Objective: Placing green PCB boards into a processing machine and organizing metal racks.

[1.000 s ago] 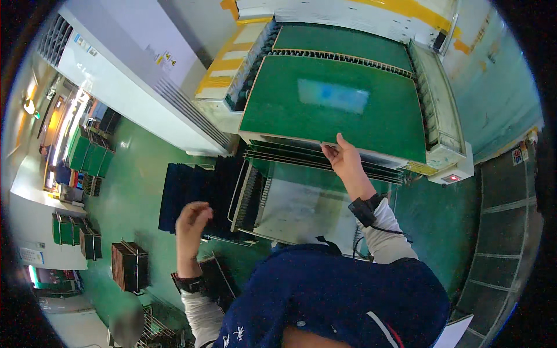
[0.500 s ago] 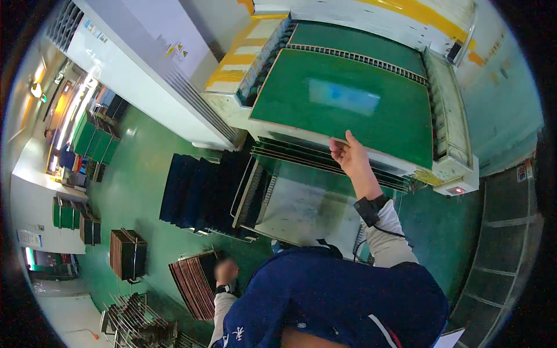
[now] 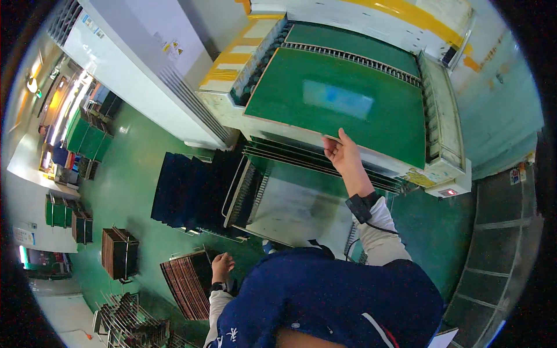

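Observation:
My right hand (image 3: 342,155) reaches forward and rests on the near edge of a large green board (image 3: 342,104) lying on a white machine bed (image 3: 447,168). Its fingers press on the board's edge, thumb up. My left hand (image 3: 221,267) hangs low by my side, fingers loosely curled, holding nothing, just above a rack of brown boards (image 3: 185,284). My dark blue top fills the lower middle.
A wire cart (image 3: 290,203) with a pale sheet stands below the machine. Dark blue stacked panels (image 3: 180,191) stand to its left, and a long white cabinet (image 3: 133,64) runs behind them. More brown racks (image 3: 119,252) sit on the green floor at left.
My left hand has dropped from beside the dark panels down to the brown board rack. My right hand stays on the green board's edge as my head has shifted.

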Demonstrator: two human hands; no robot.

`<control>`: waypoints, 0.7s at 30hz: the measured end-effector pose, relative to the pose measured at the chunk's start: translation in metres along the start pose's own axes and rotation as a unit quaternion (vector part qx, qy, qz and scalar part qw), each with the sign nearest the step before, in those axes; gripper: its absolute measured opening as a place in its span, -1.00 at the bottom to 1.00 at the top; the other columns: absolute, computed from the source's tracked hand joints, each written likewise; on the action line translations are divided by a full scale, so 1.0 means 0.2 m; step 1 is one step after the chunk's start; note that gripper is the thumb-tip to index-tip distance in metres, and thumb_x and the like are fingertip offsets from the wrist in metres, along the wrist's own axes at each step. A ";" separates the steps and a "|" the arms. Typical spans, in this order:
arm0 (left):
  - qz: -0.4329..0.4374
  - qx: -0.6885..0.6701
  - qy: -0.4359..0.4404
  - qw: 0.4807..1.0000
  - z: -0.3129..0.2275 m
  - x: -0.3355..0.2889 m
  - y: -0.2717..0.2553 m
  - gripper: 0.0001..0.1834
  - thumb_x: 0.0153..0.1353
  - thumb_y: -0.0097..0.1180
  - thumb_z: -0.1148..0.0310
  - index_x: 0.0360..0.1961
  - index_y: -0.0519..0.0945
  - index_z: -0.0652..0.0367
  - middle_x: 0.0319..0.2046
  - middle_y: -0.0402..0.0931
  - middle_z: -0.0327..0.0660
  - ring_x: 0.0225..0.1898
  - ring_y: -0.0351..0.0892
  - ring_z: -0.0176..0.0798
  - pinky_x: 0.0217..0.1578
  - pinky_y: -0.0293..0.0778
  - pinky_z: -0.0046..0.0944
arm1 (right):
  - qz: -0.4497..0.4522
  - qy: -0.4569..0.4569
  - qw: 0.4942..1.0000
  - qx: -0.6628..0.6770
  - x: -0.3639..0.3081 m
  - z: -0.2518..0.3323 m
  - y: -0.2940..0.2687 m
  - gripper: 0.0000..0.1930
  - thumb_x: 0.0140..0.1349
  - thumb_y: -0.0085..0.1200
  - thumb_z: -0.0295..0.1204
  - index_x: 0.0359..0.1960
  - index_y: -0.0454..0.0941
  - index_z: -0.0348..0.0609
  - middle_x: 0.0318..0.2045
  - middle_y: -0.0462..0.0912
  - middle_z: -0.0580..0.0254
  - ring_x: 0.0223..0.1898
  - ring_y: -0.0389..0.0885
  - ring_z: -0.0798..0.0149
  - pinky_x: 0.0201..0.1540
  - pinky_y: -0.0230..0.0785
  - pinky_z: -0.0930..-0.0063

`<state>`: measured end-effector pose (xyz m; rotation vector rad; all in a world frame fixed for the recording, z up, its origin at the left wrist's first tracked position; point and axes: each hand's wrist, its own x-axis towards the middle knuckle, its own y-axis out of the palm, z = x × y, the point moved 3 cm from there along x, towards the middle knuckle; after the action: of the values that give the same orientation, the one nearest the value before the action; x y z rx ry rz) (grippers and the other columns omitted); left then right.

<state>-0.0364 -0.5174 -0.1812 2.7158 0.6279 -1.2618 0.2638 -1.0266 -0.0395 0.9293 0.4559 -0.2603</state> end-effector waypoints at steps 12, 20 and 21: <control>0.000 0.101 -0.007 0.995 0.00 0.02 -0.08 -0.66 0.17 0.12 0.26 -0.13 0.47 0.28 -0.42 0.52 -0.18 -0.52 0.56 -0.32 -0.58 0.46 -0.39 | 0.029 -0.052 0.914 -0.401 -0.06 -0.09 -0.04 -0.70 0.20 0.05 -0.19 -0.27 0.57 -0.19 -0.33 0.64 0.19 -0.32 0.61 0.30 -0.26 0.42 0.50; -0.043 0.133 0.003 0.990 -0.03 -0.02 -0.18 -0.75 0.15 0.11 0.31 -0.21 0.52 0.26 -0.45 0.53 -0.23 -0.58 0.54 -0.36 -0.60 0.45 -0.41 | 0.063 -0.387 0.534 -0.749 -0.25 -0.26 -0.05 -0.76 0.02 0.17 -0.42 -0.25 0.56 -0.22 -0.32 0.59 0.09 -0.21 0.52 0.05 -0.15 0.38 0.29; -0.033 0.107 0.006 0.994 -0.01 -0.03 -0.18 -0.77 0.15 0.10 0.32 -0.22 0.52 0.25 -0.47 0.52 -0.24 -0.58 0.54 -0.35 -0.60 0.46 -0.41 | 0.068 -0.364 0.536 -0.758 -0.26 -0.29 -0.06 -0.71 -0.01 0.17 -0.44 -0.20 0.54 -0.20 -0.23 0.55 0.09 -0.12 0.44 0.02 -0.08 0.31 0.21</control>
<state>-0.0518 -0.4858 -0.1717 2.8986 0.6222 -1.4048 0.1977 -0.9861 -0.0525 -0.9272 -0.2767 -0.0083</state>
